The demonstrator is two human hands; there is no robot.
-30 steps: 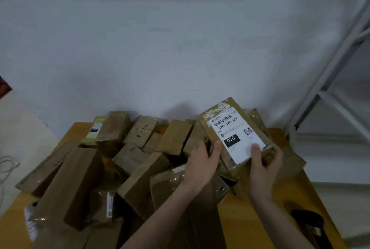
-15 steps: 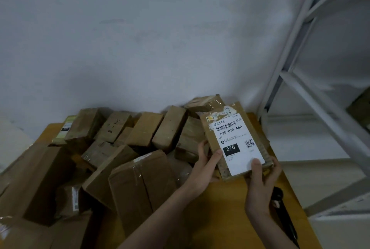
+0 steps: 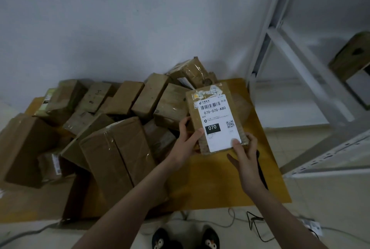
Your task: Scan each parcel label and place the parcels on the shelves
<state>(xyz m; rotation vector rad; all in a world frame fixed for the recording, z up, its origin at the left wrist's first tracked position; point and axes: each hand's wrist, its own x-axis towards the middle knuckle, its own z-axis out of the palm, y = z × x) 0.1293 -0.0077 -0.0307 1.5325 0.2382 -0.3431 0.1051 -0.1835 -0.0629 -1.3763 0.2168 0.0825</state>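
We gripped the parcel with both hands, left hand on its left edge, right hand at its lower right corner, label up, long axis running up-frame. It hung at center-right above the yellow tabletop; the shelves stood at right, nearer our right hand.

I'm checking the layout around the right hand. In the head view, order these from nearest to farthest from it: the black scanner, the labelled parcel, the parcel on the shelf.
From the right hand:
1. Labelled parcel, held in it.
2. Black scanner, just behind the wrist on the table.
3. Parcel on the shelf, far upper right.
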